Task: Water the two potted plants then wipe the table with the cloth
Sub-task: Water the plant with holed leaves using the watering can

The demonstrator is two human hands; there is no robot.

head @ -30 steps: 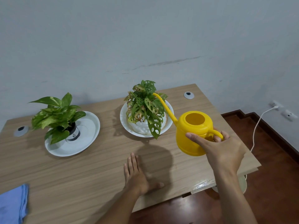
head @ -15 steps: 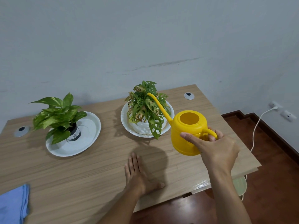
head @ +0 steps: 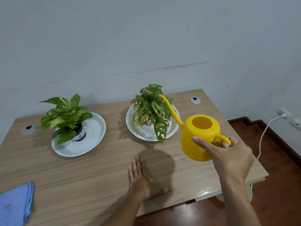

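My right hand [head: 228,157] grips the handle of a yellow watering can [head: 197,136], held above the table's right side. Its long spout reaches up and left, with the tip over the leaves of the holey-leaved plant [head: 150,110] in a white pot on a white saucer [head: 130,123]. The other plant [head: 65,115], with broad green leaves in a dark pot, stands on a white saucer [head: 94,137] at the left. My left hand [head: 141,178] lies flat on the wooden table [head: 81,176], palm down, holding nothing. A folded blue cloth [head: 14,206] lies at the near left edge.
Two round grey cable grommets sit in the table, one at far left [head: 29,129] and one at far right [head: 195,100]. A white cable [head: 263,132] runs down from a wall socket at the right, over a dark wooden floor. A grey wall stands behind the table.
My right hand has shifted the watering can slightly left and lifted the spout tip toward the top of the holey-leaved plant. My left hand has stayed flat on the table.
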